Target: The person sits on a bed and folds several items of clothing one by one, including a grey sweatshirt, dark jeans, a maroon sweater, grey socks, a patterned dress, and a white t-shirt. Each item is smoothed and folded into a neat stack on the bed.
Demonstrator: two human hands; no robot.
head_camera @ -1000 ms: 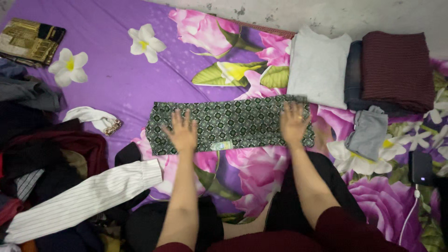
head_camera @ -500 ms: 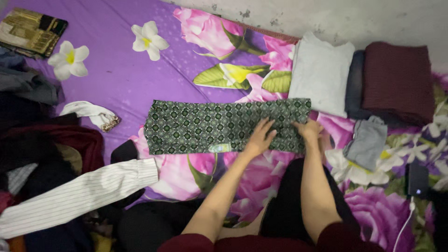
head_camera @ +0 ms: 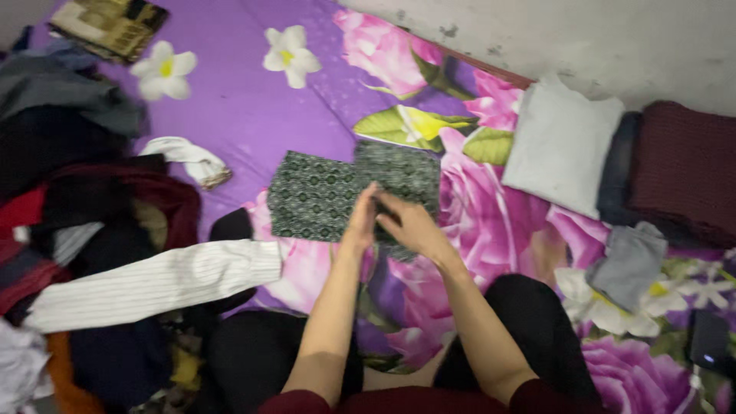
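Observation:
A green patterned cloth (head_camera: pixel 322 192) lies on the purple flowered sheet (head_camera: pixel 245 107), with its right part folded over toward the left. My left hand (head_camera: pixel 362 218) and my right hand (head_camera: pixel 410 224) meet at the cloth's near edge in the middle. Both hands hold the folded-over part of the cloth. The fingers are blurred by motion.
A heap of unfolded clothes (head_camera: pixel 84 207) lies at the left, with a white striped sleeve (head_camera: pixel 153 285) reaching out. Folded pieces sit at the right: a white one (head_camera: pixel 560 146), a maroon one (head_camera: pixel 682 172), a grey one (head_camera: pixel 629 264). A phone (head_camera: pixel 709 341) lies at the far right.
The cloth was spread long with a hand at each end. My left hand crossed to the right end, and both hands carried that end over to the left, folding the cloth.

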